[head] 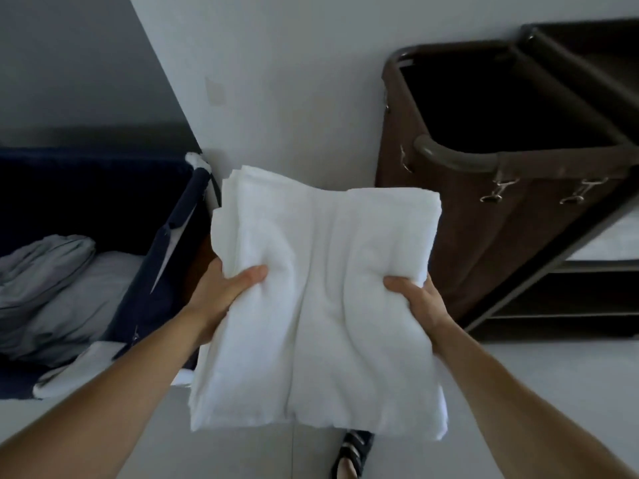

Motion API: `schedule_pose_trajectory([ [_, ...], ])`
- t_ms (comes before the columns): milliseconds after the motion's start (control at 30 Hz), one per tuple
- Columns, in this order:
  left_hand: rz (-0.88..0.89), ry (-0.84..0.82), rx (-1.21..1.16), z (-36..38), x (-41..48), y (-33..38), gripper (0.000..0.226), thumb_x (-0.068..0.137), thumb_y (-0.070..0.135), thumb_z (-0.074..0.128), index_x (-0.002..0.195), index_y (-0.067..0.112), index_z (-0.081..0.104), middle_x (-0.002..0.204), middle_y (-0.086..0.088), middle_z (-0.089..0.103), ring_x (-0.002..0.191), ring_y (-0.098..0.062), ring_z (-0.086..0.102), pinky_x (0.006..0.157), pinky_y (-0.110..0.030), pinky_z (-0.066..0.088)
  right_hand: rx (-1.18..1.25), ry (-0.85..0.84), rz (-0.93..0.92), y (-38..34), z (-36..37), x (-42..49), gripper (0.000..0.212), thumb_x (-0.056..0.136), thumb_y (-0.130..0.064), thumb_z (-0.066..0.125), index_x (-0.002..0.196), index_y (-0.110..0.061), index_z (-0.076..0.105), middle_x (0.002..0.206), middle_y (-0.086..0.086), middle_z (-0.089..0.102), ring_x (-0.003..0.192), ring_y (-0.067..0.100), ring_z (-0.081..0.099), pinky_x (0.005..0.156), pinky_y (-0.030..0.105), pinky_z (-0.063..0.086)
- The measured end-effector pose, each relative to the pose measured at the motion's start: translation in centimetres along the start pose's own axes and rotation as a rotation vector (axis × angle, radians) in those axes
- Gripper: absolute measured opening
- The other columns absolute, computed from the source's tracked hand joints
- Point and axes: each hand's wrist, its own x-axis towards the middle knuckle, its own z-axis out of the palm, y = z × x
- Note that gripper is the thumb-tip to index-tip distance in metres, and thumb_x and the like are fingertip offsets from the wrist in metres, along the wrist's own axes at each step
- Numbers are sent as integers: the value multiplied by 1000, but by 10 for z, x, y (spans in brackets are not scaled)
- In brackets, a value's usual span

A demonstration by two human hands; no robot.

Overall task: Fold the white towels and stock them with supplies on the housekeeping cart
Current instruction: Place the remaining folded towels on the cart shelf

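– Fingers (250, 275) of both hands clamp the folded white towel (321, 323), thumbs on top, the rest hidden beneath. The left hand (221, 295) has its left edge, the right hand (420, 304) its right.
– And the cart?
– Ahead and rightward of the fingers stands the housekeeping cart (511, 216), nearer the right hand. Its shelves (581, 266) lie right of that hand. I judge the towel's long axis runs away from the body.

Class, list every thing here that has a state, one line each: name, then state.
white towel: folded, held in the air
left hand: grips the towel's left edge
right hand: grips its right edge
brown cart bag: open at the top
grey linen: crumpled in the blue bin
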Motion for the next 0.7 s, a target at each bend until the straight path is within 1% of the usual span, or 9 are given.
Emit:
schedule_pose_trajectory([
  [133, 120, -65, 23, 19, -50, 9, 72, 68, 44, 83, 132, 23, 57, 115, 4, 73, 100, -17, 72, 77, -33, 59, 6, 79, -94, 2, -31, -66, 76, 45, -43, 83, 119, -40, 62, 110, -5, 73, 100, 21, 71, 88, 42, 58],
  [200, 166, -92, 15, 33, -76, 10, 75, 66, 48, 84, 131, 24, 58, 113, 5, 73, 99, -15, 72, 73, -28, 59, 10, 119, -125, 4, -52, -99, 76, 46, -43, 82, 118, -41, 62, 109, -6, 73, 99, 21, 71, 87, 42, 58],
  [233, 175, -100, 18, 41, -88, 11, 79, 63, 51, 85, 132, 24, 57, 114, 5, 72, 100, -16, 71, 75, -30, 60, 13, 139, -134, 4, -64, -116, 74, 45, -43, 82, 117, -42, 62, 108, -7, 74, 98, 20, 71, 84, 40, 59],
  [333, 176, -159, 35, 79, -119, 18, 90, 60, 60, 86, 136, 24, 53, 120, 1, 70, 107, -24, 69, 90, -47, 57, 29, 206, -153, -2, -109, -164, 65, 45, -44, 83, 107, -51, 65, 103, -12, 75, 90, 15, 73, 71, 31, 59],
  [367, 184, -188, 29, 95, -127, 20, 90, 61, 59, 86, 136, 23, 54, 120, 0, 70, 108, -25, 68, 91, -49, 56, 40, 233, -162, -2, -127, -177, 61, 45, -43, 83, 103, -52, 66, 102, -12, 75, 90, 15, 74, 71, 32, 59],
  [433, 213, -222, 35, 133, -144, 28, 88, 59, 60, 87, 134, 24, 56, 118, 3, 71, 106, -22, 70, 88, -45, 58, 68, 285, -181, -4, -167, -202, 58, 47, -42, 84, 101, -52, 67, 103, -9, 75, 92, 18, 74, 78, 37, 60],
  [567, 293, -296, 68, 230, -172, 47, 87, 57, 61, 87, 132, 29, 57, 116, 8, 71, 101, -13, 71, 71, -27, 59, 124, 383, -243, -9, -257, -245, 59, 48, -40, 84, 103, -51, 67, 103, -8, 76, 91, 18, 74, 75, 36, 59],
  [633, 314, -344, 81, 290, -185, 60, 87, 58, 58, 87, 132, 26, 56, 117, 7, 71, 101, -14, 70, 68, -25, 58, 147, 445, -267, -12, -312, -265, 59, 46, -39, 84, 103, -49, 67, 102, -6, 76, 91, 20, 74, 78, 39, 60],
  [700, 325, -391, 80, 354, -202, 72, 89, 57, 57, 87, 133, 24, 54, 118, 4, 70, 102, -16, 70, 67, -26, 58, 170, 511, -280, -18, -371, -284, 62, 42, -40, 84, 102, -43, 68, 100, -5, 76, 87, 18, 74, 72, 36, 60],
])
